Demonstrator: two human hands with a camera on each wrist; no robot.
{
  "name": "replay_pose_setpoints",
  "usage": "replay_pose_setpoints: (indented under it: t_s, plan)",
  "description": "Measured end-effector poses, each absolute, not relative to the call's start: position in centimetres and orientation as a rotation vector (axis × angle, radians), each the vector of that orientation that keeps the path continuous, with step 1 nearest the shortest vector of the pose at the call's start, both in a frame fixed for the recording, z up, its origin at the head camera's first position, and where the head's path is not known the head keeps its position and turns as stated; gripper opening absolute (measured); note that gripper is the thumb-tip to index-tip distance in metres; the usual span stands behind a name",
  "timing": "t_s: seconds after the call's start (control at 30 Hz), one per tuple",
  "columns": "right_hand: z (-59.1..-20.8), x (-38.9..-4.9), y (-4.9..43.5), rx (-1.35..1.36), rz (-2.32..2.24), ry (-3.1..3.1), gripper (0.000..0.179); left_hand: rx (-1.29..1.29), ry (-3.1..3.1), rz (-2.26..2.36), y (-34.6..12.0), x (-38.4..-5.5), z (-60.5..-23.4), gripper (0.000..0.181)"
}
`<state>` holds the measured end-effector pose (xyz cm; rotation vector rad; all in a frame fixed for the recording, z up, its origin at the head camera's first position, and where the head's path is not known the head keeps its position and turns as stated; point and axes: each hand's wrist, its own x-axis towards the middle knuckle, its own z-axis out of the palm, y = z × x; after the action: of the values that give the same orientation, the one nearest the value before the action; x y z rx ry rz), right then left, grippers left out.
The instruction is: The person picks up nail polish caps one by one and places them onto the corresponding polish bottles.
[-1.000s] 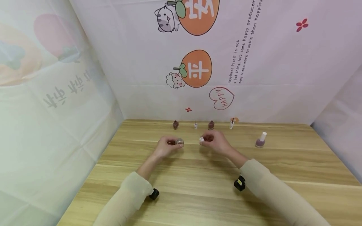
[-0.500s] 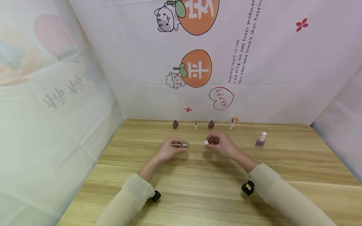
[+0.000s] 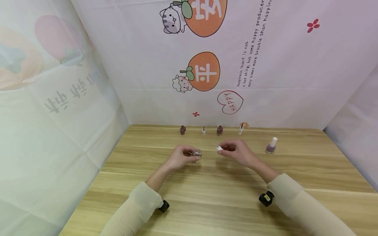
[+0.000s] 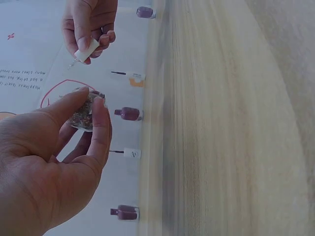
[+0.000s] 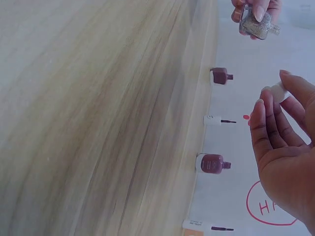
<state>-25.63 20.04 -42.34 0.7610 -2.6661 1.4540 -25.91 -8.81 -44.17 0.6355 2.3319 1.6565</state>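
Note:
My left hand (image 3: 180, 158) holds a small clear nail polish bottle (image 5: 257, 25) with glittery contents, thumb and fingers pinching its sides. Its bare neck (image 5: 274, 30) shows in the right wrist view. A short distance to the right, my right hand (image 3: 240, 154) pinches a white nail polish cap (image 4: 87, 50) between thumb and fingers. From this cap a thin brush (image 4: 73, 64) sticks out towards the bottle, seen in the left wrist view. Bottle and brush are apart, both held above the wooden table (image 3: 206, 203).
Along the table's back edge stand two uncapped purple polish bottles (image 3: 183, 130) and two white caps (image 3: 203, 131) with dark brushes pointing up, alternating. A capped purple bottle (image 3: 270, 147) stands further right. A printed white cloth (image 3: 147, 98) hangs behind the table.
Both hands have shifted right and slightly nearer, with bottle and cap still in their fingers. The cap has tilted, and its brush now shows, pointing left.

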Motion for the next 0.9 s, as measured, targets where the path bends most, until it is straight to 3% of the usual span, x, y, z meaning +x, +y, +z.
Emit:
replay_pose_setpoints:
  t_s: [0.37,0.6,0.9]
  plan:
    - [-42.1,-25.2,21.1,0.743,1.520,-2.679,0.021,0.623,2.364,1.682,-8.1,-25.6,-44.0,0.020]
    - [-41.9,-25.0,21.3,0.750,1.557,-2.706,0.029,0.633,2.360,1.694,-7.8,-25.5,-44.1,0.023]
    - [-41.3,-24.8,21.2,0.776,1.594,-2.694,0.024,0.672,2.359,1.683,-7.5,-25.4,-44.0,0.021]
